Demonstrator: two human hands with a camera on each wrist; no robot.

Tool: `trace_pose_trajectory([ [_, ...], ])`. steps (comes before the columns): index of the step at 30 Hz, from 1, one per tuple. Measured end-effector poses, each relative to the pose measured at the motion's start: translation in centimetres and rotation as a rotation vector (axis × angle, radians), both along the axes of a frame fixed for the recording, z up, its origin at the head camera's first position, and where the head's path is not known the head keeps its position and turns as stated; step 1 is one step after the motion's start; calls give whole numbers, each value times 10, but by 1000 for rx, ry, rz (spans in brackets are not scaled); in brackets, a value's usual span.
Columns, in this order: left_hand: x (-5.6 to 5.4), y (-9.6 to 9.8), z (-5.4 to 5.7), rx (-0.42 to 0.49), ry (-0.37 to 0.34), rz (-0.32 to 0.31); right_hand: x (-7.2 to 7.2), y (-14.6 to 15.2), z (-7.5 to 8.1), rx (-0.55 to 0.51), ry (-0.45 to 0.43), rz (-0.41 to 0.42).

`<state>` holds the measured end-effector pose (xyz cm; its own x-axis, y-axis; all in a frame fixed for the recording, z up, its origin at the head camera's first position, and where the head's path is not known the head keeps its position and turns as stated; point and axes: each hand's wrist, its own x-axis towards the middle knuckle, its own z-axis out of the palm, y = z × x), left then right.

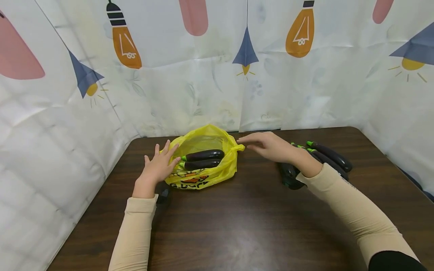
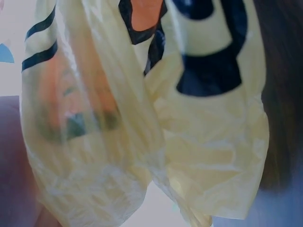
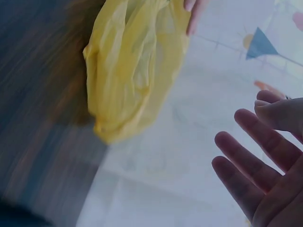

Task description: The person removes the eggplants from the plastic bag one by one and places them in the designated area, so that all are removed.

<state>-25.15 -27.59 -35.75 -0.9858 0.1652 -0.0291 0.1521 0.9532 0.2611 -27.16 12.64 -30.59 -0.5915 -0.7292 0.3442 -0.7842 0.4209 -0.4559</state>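
A yellow plastic bag (image 1: 223, 174) with black and orange print stands on the table with its mouth open. Two dark eggplants (image 1: 206, 155) with green stems lie inside it, side by side. At the bag's left rim is my left hand (image 1: 156, 167), fingers spread and fingertips against the plastic; the left wrist view is filled by the bag's printed side (image 2: 203, 132). My right hand (image 1: 271, 146) hovers just right of the bag's knotted-looking handle. In the right wrist view that hand's fingers (image 3: 260, 142) are loosely extended and hold nothing, apart from the bag (image 3: 128, 85).
Several more eggplants (image 1: 330, 155) lie in a pile on the right of the brown table (image 1: 223, 226), partly behind my right forearm. A patterned white curtain (image 1: 203, 86) hangs behind the table's far edge and along the sides.
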Motion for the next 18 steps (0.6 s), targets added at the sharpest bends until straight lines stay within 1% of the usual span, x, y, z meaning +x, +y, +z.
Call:
trace_pose_trajectory([
  [4,-1,0,0,0,-2,-2,4,24,2,-1,26,-56],
  [12,-1,0,2,9,-2,-2,8,69,2,-1,14,-170],
  [18,-1,0,1,13,-11,-4,10,97,-1,2,54,-248],
])
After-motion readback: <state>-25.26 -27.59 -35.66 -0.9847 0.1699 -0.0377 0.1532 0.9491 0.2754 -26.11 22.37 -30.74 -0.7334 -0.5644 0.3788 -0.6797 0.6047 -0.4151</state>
